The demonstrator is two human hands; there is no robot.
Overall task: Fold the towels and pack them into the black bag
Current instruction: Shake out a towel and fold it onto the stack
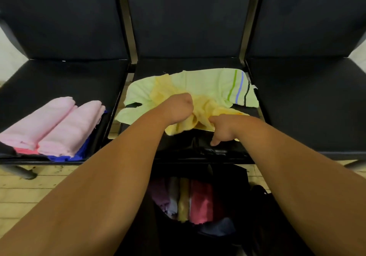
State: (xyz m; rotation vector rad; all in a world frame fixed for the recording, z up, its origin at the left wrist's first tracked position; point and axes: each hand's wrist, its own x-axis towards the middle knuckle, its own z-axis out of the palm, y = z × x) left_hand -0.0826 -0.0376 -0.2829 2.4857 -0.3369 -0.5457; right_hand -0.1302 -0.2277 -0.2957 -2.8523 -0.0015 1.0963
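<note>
Both bare forearms reach forward from the bottom corners and converge mid-frame. Left hand [178,107] is a tight fist, back of hand up, bunching the yellow towel [206,105]. Right hand [221,129] is just beside it, fingers curled on the same towel, one finger pointing down.
</note>
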